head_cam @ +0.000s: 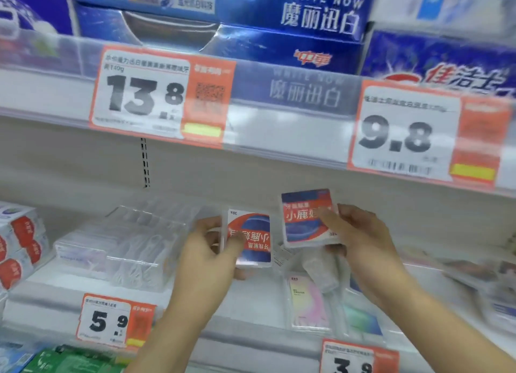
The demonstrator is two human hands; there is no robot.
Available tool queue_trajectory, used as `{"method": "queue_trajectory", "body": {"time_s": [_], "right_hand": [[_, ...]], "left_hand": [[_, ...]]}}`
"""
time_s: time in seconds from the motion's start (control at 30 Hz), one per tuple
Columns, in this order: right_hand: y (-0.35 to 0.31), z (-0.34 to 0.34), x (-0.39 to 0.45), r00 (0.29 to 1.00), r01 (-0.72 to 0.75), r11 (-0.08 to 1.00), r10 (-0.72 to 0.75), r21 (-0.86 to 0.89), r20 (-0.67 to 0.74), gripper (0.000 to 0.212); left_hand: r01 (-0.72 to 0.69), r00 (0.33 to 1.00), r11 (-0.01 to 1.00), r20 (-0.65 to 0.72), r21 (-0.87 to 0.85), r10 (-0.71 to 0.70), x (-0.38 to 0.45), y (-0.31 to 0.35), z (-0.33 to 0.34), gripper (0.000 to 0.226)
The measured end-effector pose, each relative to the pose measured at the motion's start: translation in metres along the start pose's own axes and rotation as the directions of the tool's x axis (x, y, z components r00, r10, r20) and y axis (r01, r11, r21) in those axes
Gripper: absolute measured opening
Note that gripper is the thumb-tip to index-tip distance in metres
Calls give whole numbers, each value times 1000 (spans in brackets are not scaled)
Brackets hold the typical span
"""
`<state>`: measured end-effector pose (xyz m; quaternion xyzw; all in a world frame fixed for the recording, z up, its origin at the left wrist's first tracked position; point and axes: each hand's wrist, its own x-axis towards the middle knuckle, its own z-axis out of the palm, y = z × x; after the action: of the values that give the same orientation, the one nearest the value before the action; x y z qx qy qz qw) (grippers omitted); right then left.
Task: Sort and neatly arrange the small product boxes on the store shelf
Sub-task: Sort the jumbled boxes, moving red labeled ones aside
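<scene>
My left hand (212,250) grips a small red, white and blue box (252,238) turned upside down, thumb across its front. My right hand (354,236) holds a second box of the same kind (304,219) upright and slightly tilted, thumb on its face and fingers behind. Both boxes hover above the middle shelf (251,300), close side by side without touching. Clear plastic packs (134,247) lie stacked on the shelf to the left of my left hand.
Flat pastel packets (308,303) lie on the shelf below my right hand. Red and white boxes (19,241) stand at the far left. Blue toothpaste cartons (223,15) fill the upper shelf. Price tags (156,96) hang on the shelf rails.
</scene>
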<state>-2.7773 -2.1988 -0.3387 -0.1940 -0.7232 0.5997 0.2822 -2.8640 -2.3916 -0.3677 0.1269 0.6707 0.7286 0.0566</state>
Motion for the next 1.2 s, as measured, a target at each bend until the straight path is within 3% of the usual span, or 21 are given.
{"method": "queue_trajectory", "body": {"time_s": [0.07,0.13,0.23,0.3,0.37,0.4,0.47,0.53,0.6,0.67,0.8,0.93,1.03,1.13,1.2], "right_hand": [[5,-16,-27,997,-75,992,77,102,-11,27],[12,-33,-48,996,-50,995,55,83,-64,32],[20,-65,-66,980,-69,989,91,129,-179,40],[24,-96,-69,963,-86,986,119,140,-242,40],[24,-131,-67,931,-61,990,102,127,-351,42],[26,-151,-65,899,-39,993,83,110,-429,43],[35,-193,-60,824,-23,1000,17,-4,-566,44],[43,-234,-57,749,-22,992,-65,-123,-660,42],[49,-267,-55,707,-47,980,-105,-194,-700,37],[55,-290,-49,710,-77,981,-70,-176,-700,39],[75,-306,-34,705,-142,943,-117,-301,-700,63],[81,-303,-22,679,-146,913,-186,-380,-710,54],[77,-301,-16,667,-155,875,-250,-459,-702,46],[84,-293,-20,676,-291,744,-284,-601,-680,45],[89,-290,-21,716,-286,662,-332,-693,-613,42]], "left_hand": [[48,993,994,116,-94,-37,-21,7,25,22],[108,965,981,255,-161,-64,-42,12,54,23],[119,920,983,387,-140,-56,-67,21,98,18],[29,884,997,468,-71,8,-77,25,125,15],[-245,847,960,512,133,145,-82,24,150,12],[-409,818,862,538,298,202,-83,22,162,18],[-634,751,516,620,577,230,-82,14,181,44],[-653,754,250,645,715,123,-76,4,196,62],[-593,792,140,606,793,-77,-70,-7,205,63],[-556,796,110,566,824,-216,-64,-16,208,62],[-581,793,40,576,813,-197,-65,-27,212,60],[-590,806,-24,586,807,-89,-70,-36,210,81],[-596,803,-40,593,802,-67,-70,-38,209,85],[-587,809,-68,582,807,-78,-70,-37,210,83],[-582,813,-83,576,809,-91,-70,-37,211,76]]}}
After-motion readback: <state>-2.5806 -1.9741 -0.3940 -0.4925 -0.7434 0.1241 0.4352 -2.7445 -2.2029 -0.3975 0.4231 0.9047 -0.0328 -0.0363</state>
